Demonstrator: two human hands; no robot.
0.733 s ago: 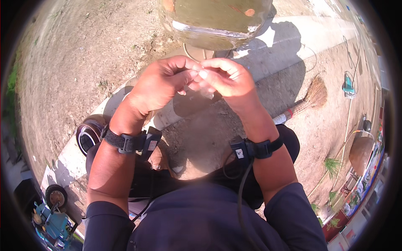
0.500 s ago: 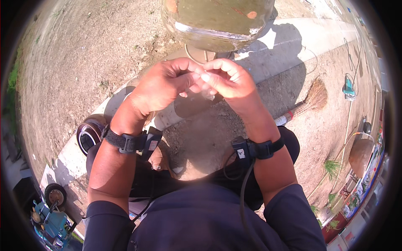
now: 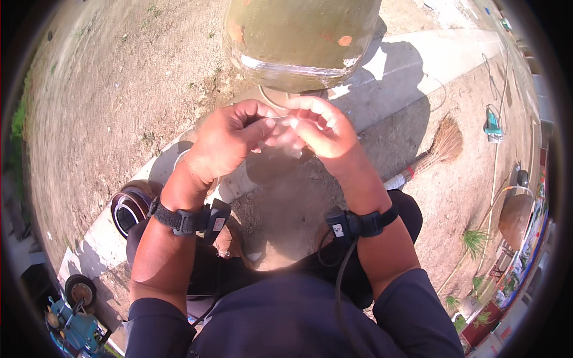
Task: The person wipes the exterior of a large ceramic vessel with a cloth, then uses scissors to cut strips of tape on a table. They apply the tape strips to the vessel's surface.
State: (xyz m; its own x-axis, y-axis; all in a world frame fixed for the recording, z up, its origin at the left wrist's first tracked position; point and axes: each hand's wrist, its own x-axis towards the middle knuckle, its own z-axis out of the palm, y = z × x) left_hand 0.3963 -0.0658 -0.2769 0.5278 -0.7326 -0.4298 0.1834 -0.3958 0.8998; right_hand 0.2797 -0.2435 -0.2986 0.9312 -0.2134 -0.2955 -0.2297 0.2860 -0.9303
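Observation:
My left hand (image 3: 230, 140) and my right hand (image 3: 327, 128) are raised close together in front of me, thumbs and forefingers pinched. A thin pale strand (image 3: 280, 116) runs across the small gap between their fingertips; whether it is thread or wire I cannot tell. The lower fingers of both hands are curled in and washed out by glare. Something whitish and translucent (image 3: 295, 153) shows under the right fingers, too blurred to name. Just beyond the hands stands a large olive-green rounded metal vessel (image 3: 298, 39) with a silvery band, its top cut off by the picture's edge.
A straw broom (image 3: 446, 142) lies on the dirt to the right, with a teal power tool (image 3: 493, 125) and its cord farther out. Beside my left knee is a dark round container (image 3: 126, 210). A blue wheeled machine (image 3: 74, 322) stands at lower left. A pale concrete strip (image 3: 453, 56) crosses the ground.
Both hands sit slightly lower in the picture, and their fingertips have parted a little, so the strand shows between them. The whole view has shifted slightly, bringing more of the vessel in.

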